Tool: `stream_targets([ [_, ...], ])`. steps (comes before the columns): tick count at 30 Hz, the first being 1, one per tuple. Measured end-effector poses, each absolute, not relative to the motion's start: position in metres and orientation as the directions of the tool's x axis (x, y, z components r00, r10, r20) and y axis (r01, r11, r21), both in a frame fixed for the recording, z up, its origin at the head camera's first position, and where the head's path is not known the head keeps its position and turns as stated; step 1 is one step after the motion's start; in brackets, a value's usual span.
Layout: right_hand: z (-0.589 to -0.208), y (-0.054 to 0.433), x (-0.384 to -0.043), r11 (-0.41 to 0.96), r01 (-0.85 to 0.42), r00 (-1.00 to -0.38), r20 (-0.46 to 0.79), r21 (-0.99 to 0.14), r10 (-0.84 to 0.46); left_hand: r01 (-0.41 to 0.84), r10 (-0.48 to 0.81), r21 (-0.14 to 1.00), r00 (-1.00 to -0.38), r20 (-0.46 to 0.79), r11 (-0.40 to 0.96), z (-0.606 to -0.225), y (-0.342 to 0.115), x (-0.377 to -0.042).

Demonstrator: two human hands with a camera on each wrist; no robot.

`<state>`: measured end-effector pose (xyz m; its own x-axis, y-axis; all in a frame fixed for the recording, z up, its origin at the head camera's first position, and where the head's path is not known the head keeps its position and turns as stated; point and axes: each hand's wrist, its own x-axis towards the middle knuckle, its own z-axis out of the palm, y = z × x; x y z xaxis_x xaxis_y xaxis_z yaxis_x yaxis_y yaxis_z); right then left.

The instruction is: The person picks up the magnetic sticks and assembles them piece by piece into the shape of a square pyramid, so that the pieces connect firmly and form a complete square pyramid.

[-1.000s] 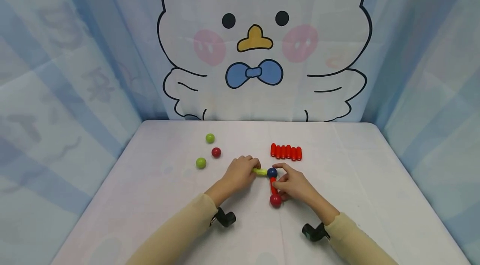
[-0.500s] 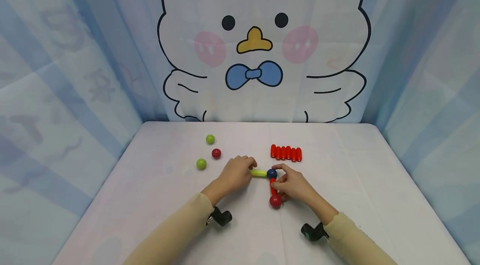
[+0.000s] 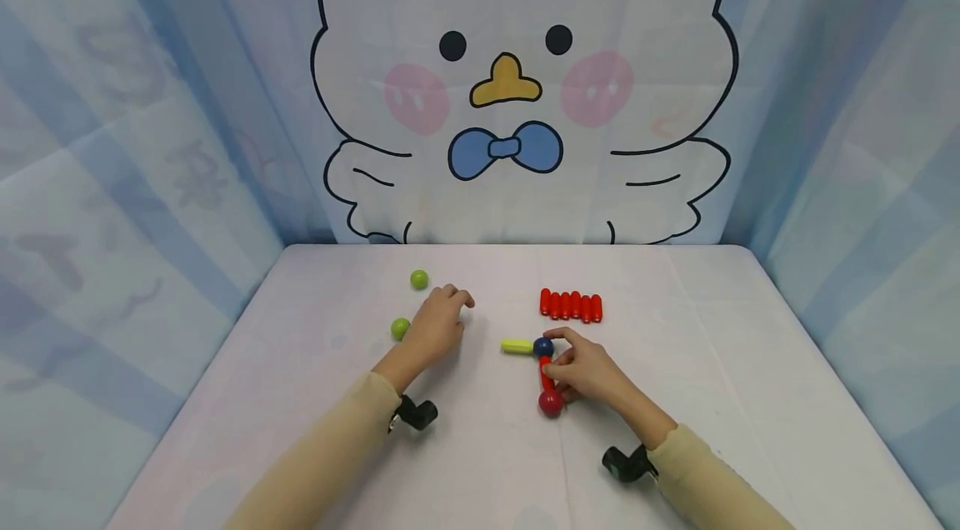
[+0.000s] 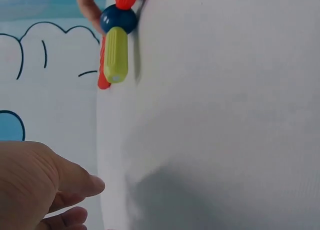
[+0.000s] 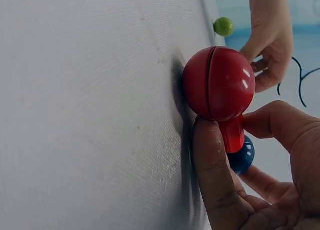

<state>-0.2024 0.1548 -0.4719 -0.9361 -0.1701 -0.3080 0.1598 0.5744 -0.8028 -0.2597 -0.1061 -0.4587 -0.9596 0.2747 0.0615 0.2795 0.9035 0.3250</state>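
On the table (image 3: 720, 380), the left hand (image 3: 432, 327) hung with relaxed fingers, seemingly empty; the right hand (image 3: 596, 369) pinched the assembly (image 3: 543, 347), four parts joined, in from the far edge. Six red rods (image 3: 575, 305) nearer it and two green balls (image 3: 419, 279) toward its left corner lay unjoined.

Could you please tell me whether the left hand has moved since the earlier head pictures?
Yes: judged against the row of red rods, the left hand has moved left and slightly forward, away from the yellow rod.

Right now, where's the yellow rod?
Head view: the yellow rod lies just right of center, its right end against the blue ball, between the left hand and right hand.
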Motion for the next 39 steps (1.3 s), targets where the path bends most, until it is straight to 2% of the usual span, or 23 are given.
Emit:
stream_targets([
  [11, -0.47, 0.155, -0.203, 0.58, 0.157, -0.933, -0.312, -0.799, -0.178, 0.224, 0.197, 0.312, -0.974, 0.115, 0.923, -0.46, -0.136, -0.269],
  [16, -0.469, 0.155, -0.203, 0.589, 0.153, -0.932, -0.314, -0.794, -0.181, 0.173, 0.162, 0.32, -0.985, 0.061, 0.931, -0.465, -0.143, -0.272],
  [26, -0.468, 0.153, -0.202, 0.588, 0.157, -0.929, -0.321, -0.793, -0.185, 0.128, 0.165, 0.472, -0.985, -0.039, 0.872, -0.467, -0.145, -0.271],
  [39, -0.468, 0.154, -0.202, 0.595, 0.171, -0.93, -0.329, -0.785, -0.166, 0.139, 0.216, 0.484, -0.97, -0.107, 0.864, -0.467, -0.132, -0.264],
])
